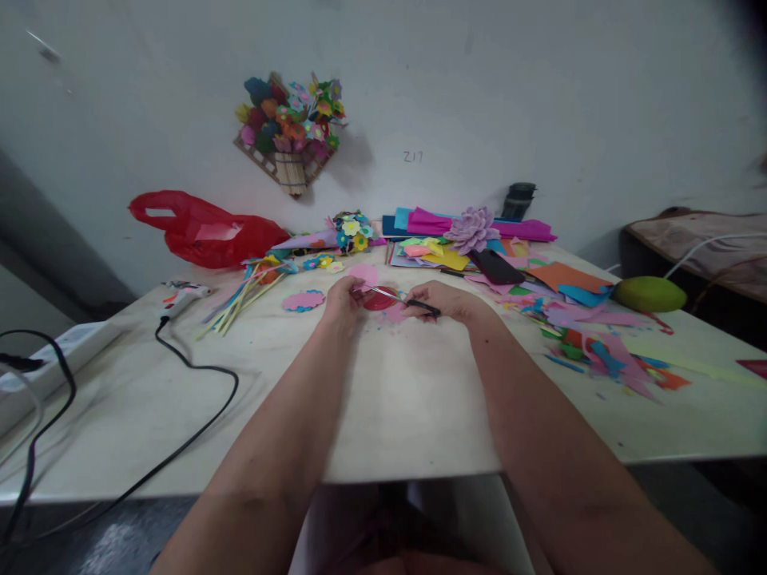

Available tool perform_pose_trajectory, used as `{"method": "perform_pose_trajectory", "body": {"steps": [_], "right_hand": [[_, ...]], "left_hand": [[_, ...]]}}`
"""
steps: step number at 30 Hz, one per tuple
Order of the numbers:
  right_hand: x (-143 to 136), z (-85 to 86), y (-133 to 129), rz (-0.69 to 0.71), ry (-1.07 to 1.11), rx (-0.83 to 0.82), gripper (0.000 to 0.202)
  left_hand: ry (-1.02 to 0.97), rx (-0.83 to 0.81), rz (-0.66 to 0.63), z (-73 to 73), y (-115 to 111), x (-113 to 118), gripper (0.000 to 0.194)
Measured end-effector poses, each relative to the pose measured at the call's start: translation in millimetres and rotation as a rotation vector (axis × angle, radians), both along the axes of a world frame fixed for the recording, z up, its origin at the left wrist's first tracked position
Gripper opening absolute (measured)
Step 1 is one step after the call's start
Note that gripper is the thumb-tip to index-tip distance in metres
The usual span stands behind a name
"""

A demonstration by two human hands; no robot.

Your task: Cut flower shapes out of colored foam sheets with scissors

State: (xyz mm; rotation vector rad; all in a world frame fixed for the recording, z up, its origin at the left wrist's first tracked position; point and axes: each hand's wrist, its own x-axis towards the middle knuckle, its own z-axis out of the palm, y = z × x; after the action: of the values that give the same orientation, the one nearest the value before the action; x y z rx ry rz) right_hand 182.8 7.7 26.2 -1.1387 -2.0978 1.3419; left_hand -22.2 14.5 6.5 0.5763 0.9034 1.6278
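My right hand (432, 299) is closed round the dark handles of a pair of scissors (387, 295), whose blades point left toward my other hand. Between the thumb and fingers of my left hand (346, 297) is a piece of pink paper (364, 274), touching or close to the blade tips. Beneath the scissors lies a round red piece (377, 301), partly covered. Pink scraps (395, 315) rest beside it on the table. Left of my left hand lies a pink disc with a blue scalloped edge (303, 301).
A hot glue gun (183, 299) with a black cord and a white power strip (60, 363) are at left. A red plastic bag (209, 231) stands behind. Coloured sheets, a black phone (496, 267), paper scraps (611, 355) and a green oval object (650, 295) lie at right.
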Motion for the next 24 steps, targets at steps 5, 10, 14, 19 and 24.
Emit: {"method": "perform_pose_trajectory", "body": {"steps": [5, 10, 14, 19, 24], "right_hand": [[-0.4, 1.2, 0.0, 0.006, -0.002, 0.009, 0.025], [-1.1, 4.3, -2.4, 0.015, 0.014, 0.023, 0.026], [-1.1, 5.9, -4.0, 0.008, 0.021, 0.026, 0.025], [-0.8, 5.7, -3.7, 0.012, 0.03, 0.029, 0.024], [-0.4, 6.3, -4.3, 0.008, 0.013, 0.022, 0.022]], "left_hand": [[-0.007, -0.019, 0.006, 1.0, 0.1, 0.4, 0.01], [-0.009, -0.041, 0.018, 2.7, -1.0, 1.2, 0.011], [-0.021, -0.026, 0.002, 1.9, -0.9, 0.7, 0.011], [-0.013, -0.032, -0.012, 1.3, -0.6, 0.0, 0.009], [0.004, -0.053, -0.027, 0.8, 0.2, -0.5, 0.011]]}}
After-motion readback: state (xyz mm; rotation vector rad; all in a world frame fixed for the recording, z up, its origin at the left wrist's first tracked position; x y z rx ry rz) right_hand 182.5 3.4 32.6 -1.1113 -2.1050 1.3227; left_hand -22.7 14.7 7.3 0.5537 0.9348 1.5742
